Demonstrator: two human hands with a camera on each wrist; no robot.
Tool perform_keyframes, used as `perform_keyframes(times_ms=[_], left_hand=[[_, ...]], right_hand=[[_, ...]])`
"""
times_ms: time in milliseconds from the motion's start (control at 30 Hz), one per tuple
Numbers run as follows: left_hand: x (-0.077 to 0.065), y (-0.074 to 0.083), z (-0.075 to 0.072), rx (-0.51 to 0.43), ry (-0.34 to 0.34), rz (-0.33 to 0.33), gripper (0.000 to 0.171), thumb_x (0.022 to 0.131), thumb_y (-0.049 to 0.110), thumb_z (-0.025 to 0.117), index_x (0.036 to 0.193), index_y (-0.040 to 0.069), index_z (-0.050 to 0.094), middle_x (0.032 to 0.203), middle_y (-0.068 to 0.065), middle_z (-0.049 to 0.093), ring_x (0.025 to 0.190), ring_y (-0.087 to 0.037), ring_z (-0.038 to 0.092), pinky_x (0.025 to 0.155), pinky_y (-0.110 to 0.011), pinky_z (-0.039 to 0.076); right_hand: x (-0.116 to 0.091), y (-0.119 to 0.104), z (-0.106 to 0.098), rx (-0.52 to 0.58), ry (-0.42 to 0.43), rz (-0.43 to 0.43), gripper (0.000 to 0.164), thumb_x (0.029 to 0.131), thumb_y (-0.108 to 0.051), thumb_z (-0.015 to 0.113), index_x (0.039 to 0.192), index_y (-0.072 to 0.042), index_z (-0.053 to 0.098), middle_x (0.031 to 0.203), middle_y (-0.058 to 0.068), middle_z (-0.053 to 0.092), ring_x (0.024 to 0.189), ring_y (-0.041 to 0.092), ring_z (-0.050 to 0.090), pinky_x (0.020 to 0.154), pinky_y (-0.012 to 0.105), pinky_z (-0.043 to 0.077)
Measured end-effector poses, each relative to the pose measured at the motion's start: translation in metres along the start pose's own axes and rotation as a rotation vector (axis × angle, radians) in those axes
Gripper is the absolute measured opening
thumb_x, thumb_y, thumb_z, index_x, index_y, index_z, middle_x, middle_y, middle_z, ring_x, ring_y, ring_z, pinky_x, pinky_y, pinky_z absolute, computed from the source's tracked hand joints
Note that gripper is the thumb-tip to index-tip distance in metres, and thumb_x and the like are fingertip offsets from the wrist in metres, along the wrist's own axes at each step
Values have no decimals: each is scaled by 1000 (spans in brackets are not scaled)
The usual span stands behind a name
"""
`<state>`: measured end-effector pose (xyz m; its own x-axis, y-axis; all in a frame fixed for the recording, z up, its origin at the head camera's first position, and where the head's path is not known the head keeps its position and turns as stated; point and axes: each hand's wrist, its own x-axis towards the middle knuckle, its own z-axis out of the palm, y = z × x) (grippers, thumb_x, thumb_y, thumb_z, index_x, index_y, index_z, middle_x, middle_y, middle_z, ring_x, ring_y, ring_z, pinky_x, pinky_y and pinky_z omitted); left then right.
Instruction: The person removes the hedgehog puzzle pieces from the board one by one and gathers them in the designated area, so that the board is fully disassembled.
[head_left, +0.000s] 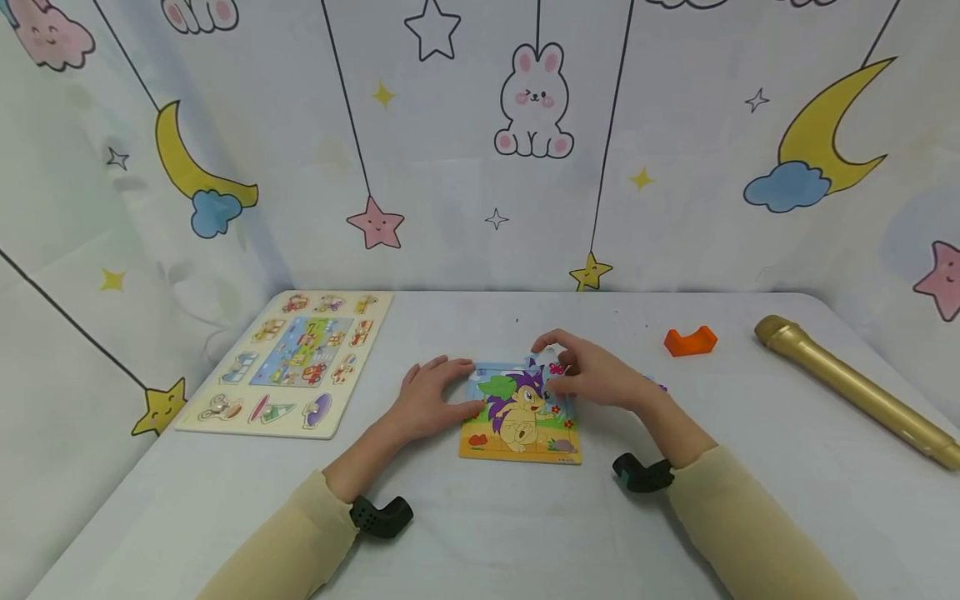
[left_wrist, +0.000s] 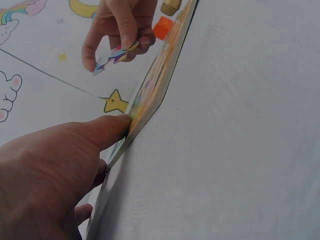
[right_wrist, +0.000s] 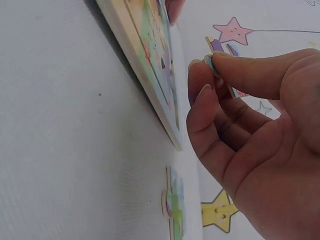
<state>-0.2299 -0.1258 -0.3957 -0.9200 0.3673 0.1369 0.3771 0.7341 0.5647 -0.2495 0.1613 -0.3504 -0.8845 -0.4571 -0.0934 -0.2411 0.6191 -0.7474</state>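
A small square hedgehog jigsaw puzzle (head_left: 487, 451) lies on the white table in front of the person. The left hand (head_left: 429, 402) rests at its left side, fingers spread, with the thumb on the left edge and a fingertip at the upper left corner. Over the upper right corner, the right hand (head_left: 600, 372) pinches a puzzle piece (left_wrist: 116, 56) between thumb and fingers; blue, purple and pink show on it. In the right wrist view this piece is held above the board, partly covered by the fingers. Another loose puzzle piece (right_wrist: 175, 204) lies on the table beyond the board's right side.
At the left lies a larger cream picture board (head_left: 341, 417) with several animal and toy pictures. An orange curved block (head_left: 690, 342) sits at the back right, beside a gold microphone (head_left: 855, 387). A patterned curtain (head_left: 450, 150) hangs behind the table.
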Motion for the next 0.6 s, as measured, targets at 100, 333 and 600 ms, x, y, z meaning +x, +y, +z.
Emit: perform_keyframes(times_ms=[100,333,600], left_hand=[[0,0,0,-2,2,2,63,89,40,75,141,9,59,147,-5,54,146,-33,30,118,-60,9],[0,-2,1,-1,10,7,63,89,40,75,142,10,59,147,-4,54,146,-32,30,118,-60,9],[0,-1,2,1,9,6,63,89,41,76,142,11,59,147,-4,54,146,-32,30,119,-59,8]], right_hand=[[-2,-1,-3,25,9,4,48,93,-12,72,135,-20,51,103,9,66,90,26,63,76,38,56],[-7,0,-18,63,42,-18,47,95,-13,70,136,-15,48,92,11,66,87,31,63,78,41,55],[-25,17,-40,59,84,-13,45,98,-18,66,138,-9,46,93,11,66,87,31,66,79,40,55]])
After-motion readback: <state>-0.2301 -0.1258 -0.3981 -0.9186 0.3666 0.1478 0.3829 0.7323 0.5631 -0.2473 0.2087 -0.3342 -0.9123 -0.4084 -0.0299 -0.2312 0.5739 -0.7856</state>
